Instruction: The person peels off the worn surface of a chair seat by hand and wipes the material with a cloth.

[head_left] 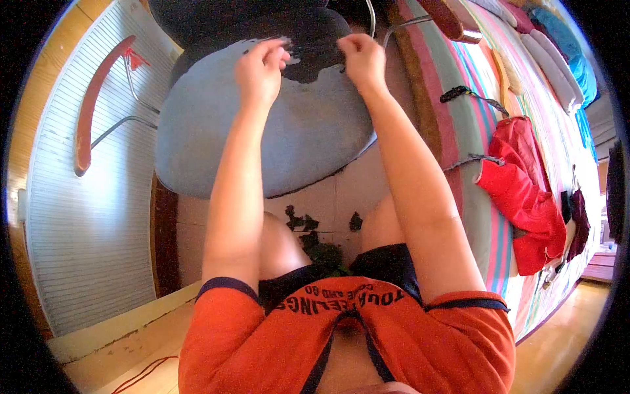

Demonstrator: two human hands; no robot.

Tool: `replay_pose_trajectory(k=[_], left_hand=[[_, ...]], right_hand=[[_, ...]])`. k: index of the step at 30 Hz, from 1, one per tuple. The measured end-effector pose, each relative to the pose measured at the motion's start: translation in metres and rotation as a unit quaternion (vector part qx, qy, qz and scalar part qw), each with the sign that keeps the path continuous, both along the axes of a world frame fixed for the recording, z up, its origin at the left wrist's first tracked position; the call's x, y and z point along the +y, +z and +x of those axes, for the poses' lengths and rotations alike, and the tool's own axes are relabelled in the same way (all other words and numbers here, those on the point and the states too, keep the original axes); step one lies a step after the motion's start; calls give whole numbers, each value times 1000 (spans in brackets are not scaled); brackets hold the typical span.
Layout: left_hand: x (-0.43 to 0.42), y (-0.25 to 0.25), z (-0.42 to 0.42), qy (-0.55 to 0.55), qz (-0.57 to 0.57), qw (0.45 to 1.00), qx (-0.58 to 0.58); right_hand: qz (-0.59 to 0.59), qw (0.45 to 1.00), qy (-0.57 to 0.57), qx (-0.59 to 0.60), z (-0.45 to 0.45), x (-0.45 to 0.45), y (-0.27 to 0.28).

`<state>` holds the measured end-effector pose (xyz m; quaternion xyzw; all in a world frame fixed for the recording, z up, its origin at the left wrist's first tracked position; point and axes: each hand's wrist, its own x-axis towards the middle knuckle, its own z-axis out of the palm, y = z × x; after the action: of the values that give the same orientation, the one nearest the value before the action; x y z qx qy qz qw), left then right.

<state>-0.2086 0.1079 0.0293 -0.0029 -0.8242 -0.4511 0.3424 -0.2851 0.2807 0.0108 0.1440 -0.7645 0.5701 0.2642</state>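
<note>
A chair seat lies in front of me, pale blue-grey where its black covering has come away. The remaining black has a ragged edge and reaches back to the dark backrest. Above the seat's left-middle part is my left hand, its fingers drawn together in a pinch near the ragged edge. My right hand hovers on the other side of the black patch, thumb and fingers also closed together. Anything between either hand's fingertips is too small to make out. Dark scraps lie on the floor below the seat.
Curved wooden armrests flank the chair, one at left and one at upper right. A ribbed pale panel stands left. To the right, a bed with striped bedding carries a red garment and folded cloths.
</note>
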Motion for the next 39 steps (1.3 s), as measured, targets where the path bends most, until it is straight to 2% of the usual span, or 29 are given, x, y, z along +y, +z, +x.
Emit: replay_pose_trajectory(k=[1, 2, 3, 4, 6, 8, 9, 10, 12, 14, 15, 16, 18, 19, 20, 22, 26, 28, 30, 34, 36, 37, 38, 39], left_hand=[[5, 7, 10, 0, 4, 1000, 2], [9, 14, 23, -93, 4, 994, -63], [14, 24, 36, -185, 3, 975, -126], [21, 35, 49, -185, 4, 975, -125], [34, 47, 73, -328, 35, 898, -291], [39, 29, 83, -410, 41, 837, -360], [43, 36, 92, -426, -17, 802, -417], [47, 40, 98, -441, -50, 769, -460], [52, 41, 103, -410, -209, 751, -474], [50, 23, 103, -408, -198, 758, -468], [48, 22, 99, -405, -188, 787, -427], [48, 21, 95, -399, -178, 813, -385], [42, 21, 78, -267, -137, 906, -298], [36, 10, 65, -149, -198, 948, -200], [28, 0, 51, -71, -246, 960, -116], [23, -12, 31, 27, -266, 963, -48], [18, -16, 12, 41, -266, 962, -53], [18, -13, 11, 32, -313, 944, -103], [16, -16, 10, 26, -332, 941, -56], [19, -23, 1, 18, -356, 934, -2], [20, -27, -3, 25, -368, 929, 20], [20, -27, -5, 43, -343, 938, 28], [20, -27, -6, 60, -317, 946, 36], [19, -27, -8, 57, -316, 946, 38]], right_hand=[[-133, 987, 34, -85, -5, 6, -1], [-262, 948, 68, -169, -10, 14, -3], [-305, 931, 66, -191, -7, 23, 0], [-348, 911, 63, -211, -3, 36, 4], [-371, 906, 77, -192, 1, 63, 6], [-331, 929, 76, -144, 5, 94, 17], [-261, 948, 110, -147, 17, 105, 29], [-132, 963, 140, -190, 33, 114, 43], [123, 919, 281, -249, 53, 128, 55], [204, 877, 358, -249, 67, 116, 51], [238, 912, 318, -98, 59, 109, 34], [241, 911, 320, -99, 51, 98, 27], [265, 946, 142, 123, 35, 73, 16], [297, 937, 114, 143, 25, 63, 10], [327, 927, 86, 164, 19, 56, 2], [352, 923, 71, 137, 19, 47, -4], [362, 922, 99, 90, 10, 45, 4], [363, 922, 111, 77, 5, 41, 5], [348, 918, 116, 148, 4, 40, 1], [354, 919, 73, 159, -6, 40, -4], [264, 958, -14, 116, -11, 41, -6], [175, 983, -54, 23, -11, 41, -6], [130, 985, -102, 43, -20, 43, -16], [48, 994, -96, -34, -23, 45, -15]])
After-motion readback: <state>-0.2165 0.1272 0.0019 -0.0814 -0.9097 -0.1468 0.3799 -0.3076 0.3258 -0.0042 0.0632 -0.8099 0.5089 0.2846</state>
